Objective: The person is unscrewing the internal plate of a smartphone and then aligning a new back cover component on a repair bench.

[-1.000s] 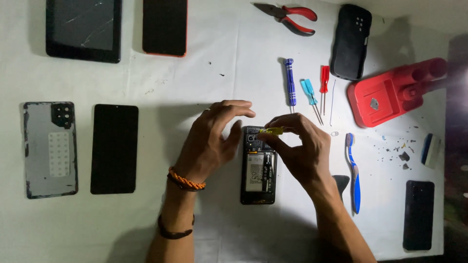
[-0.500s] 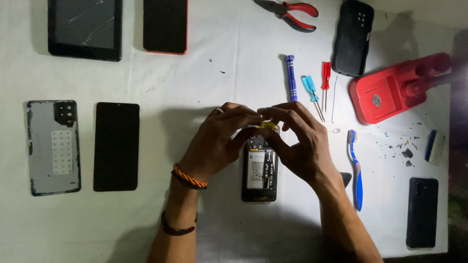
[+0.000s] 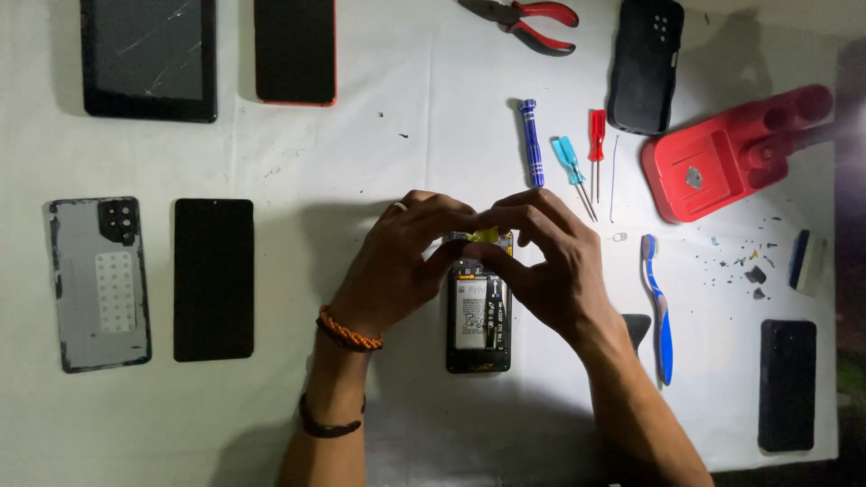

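You see bright light pooled on the white table (image 3: 379, 162) centre, dim vignetted corners, soft shadows beside sharply focused hands.

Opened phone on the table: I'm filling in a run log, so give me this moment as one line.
left hand: on opened phone top | right hand: pinching small yellow piece | nearby: blue screwdriver, toothbrush

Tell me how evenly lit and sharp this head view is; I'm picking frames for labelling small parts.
Head view: light pools on the white table around the opened phone; the bottom and right edges fall dark, so the black phone loses detail. The left hand and right hand cast a shadow toward the bottom. The cracked tablet shows faint glare. Focus looks sharp, no motion blur.
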